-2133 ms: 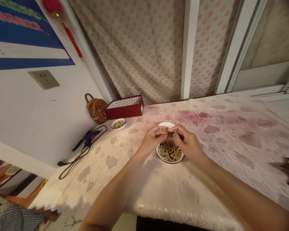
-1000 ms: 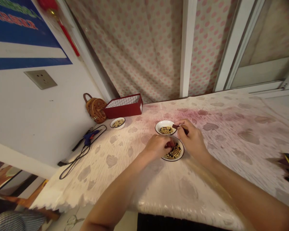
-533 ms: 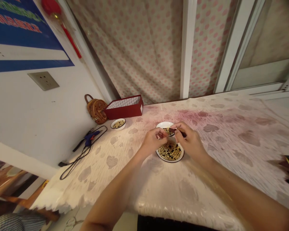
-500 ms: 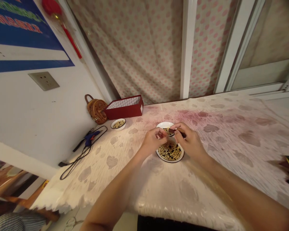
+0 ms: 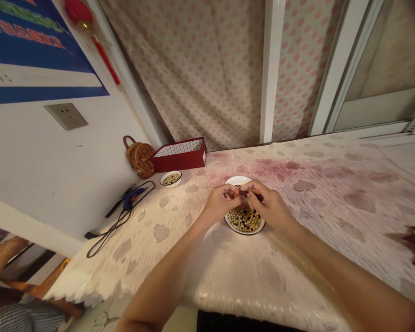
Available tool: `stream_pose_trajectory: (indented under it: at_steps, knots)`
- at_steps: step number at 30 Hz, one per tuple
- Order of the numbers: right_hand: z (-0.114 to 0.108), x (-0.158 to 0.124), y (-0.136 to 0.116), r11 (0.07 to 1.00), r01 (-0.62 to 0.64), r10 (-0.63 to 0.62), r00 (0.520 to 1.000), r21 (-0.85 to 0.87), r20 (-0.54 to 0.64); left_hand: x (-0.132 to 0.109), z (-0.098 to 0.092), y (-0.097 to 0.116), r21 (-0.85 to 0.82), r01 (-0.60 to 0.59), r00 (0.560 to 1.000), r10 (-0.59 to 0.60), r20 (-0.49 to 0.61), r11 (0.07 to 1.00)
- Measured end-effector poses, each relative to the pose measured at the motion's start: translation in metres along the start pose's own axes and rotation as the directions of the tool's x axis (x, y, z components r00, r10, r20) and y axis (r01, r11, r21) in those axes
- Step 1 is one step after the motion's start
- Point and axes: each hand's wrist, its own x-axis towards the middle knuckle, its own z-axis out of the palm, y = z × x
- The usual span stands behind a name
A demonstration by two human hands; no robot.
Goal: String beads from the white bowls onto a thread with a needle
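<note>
My left hand is closed, thumb and fingertips drawn together; what they hold, if anything, is too small to make out. Opposite it, my right hand pinches a slim dark brown tool, whose pointed-in end meets the left fingertips. Both hands hover over two white dark-rimmed dishes. The nearer dish holds many yellow beans or beads mixed with black ones. Behind it, the farther dish is partly hidden by my fingers and shows a few similar pieces.
A small white bowl of yellow and black pieces stands to the left. Behind it are a red box and a small brown backpack-shaped bag. A blue glue gun with a looped cord lies by the wall. Another person's arm shows lower left.
My right hand has shifted slightly left, bringing the brown tool against the left fingertips. My left hand stays almost in place. The other person's arm has moved a little.
</note>
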Motion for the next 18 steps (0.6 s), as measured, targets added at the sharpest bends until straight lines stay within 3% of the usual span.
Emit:
stream_pose_trajectory:
  at_steps: [6, 13, 18]
  knots:
    - [0.0, 0.0, 0.001, 1.0, -0.014, 0.014, 0.999, 0.002, -0.031, 0.005, -0.001, -0.004, 0.032, -0.023, 0.999, 0.024, -0.032, 0.999]
    - [-0.001, 0.001, 0.004, 0.995, -0.096, 0.089, 0.978, -0.028, -0.19, 0.028, 0.0, -0.017, 0.272, -0.067, 0.988, 0.101, -0.114, 0.96]
    - [-0.001, 0.002, 0.005, 0.991, -0.133, 0.126, 0.965, -0.015, -0.231, 0.018, -0.003, -0.004, 0.405, -0.065, 0.99, 0.11, -0.091, 0.912]
